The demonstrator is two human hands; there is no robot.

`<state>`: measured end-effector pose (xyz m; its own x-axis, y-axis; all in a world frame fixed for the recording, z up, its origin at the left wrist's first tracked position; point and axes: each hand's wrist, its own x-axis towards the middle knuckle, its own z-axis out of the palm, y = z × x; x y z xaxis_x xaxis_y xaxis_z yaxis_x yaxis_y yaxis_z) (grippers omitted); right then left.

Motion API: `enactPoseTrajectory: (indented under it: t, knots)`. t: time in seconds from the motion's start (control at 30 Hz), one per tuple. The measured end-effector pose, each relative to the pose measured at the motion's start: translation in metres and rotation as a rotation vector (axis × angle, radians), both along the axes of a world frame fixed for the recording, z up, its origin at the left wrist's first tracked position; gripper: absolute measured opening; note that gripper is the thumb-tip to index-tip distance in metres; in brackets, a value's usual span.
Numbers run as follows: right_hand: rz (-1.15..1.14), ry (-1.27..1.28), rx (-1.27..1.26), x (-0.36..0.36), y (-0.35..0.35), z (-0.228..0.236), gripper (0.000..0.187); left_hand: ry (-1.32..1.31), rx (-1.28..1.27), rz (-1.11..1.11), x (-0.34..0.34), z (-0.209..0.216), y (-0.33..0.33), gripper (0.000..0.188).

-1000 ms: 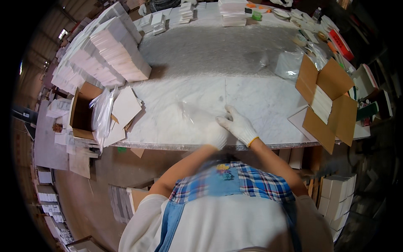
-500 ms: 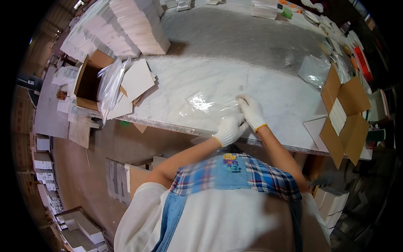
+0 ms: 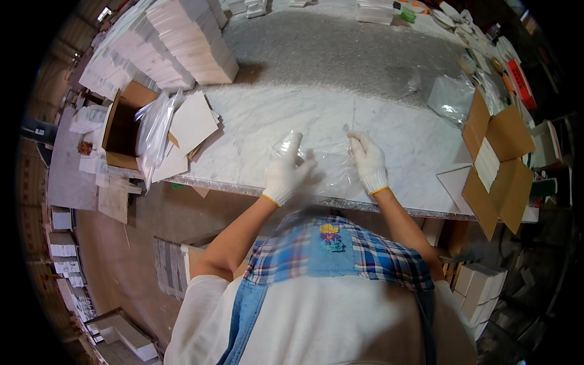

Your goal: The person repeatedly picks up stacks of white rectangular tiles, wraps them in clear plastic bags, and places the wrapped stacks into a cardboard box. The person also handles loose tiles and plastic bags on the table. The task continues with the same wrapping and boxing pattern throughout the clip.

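While a clear plastic bag (image 3: pixel 334 175) lies on the counter (image 3: pixel 243 143), the gloved left hand (image 3: pixel 284 173) spreads, unclenched, over one end; the right hand (image 3: pixel 368 161) curls at the other, its grip impossible to tell. Nearby, an open carton (image 3: pixel 511 134) holds white slabs (image 3: pixel 487 167).

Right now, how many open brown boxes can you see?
2: the left box, out past the left hand, and the right box, out past the right hand. More may be hidden under the table.
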<state>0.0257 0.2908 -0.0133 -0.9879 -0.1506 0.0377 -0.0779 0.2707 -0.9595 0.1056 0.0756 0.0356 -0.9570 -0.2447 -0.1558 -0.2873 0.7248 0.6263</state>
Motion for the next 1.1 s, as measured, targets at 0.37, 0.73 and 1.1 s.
enactPoseTrajectory:
  t: [0.37, 0.73, 1.1]
  knots:
    - [0.037, -0.094, -0.07, 0.007, 0.005, 0.013, 0.035, 0.293, -0.41, -0.256, -0.018, -0.025, -0.004, 0.017]
    - [0.437, -0.408, -0.01, 0.046, 0.012, 0.007, 0.045, 0.522, -0.989, -0.275, -0.09, 0.043, -0.048, 0.013]
    - [0.49, -0.369, 0.314, 0.103, 0.021, 0.016, 0.039, 0.15, -1.12, -0.485, -0.189, 0.026, -0.042, 0.017]
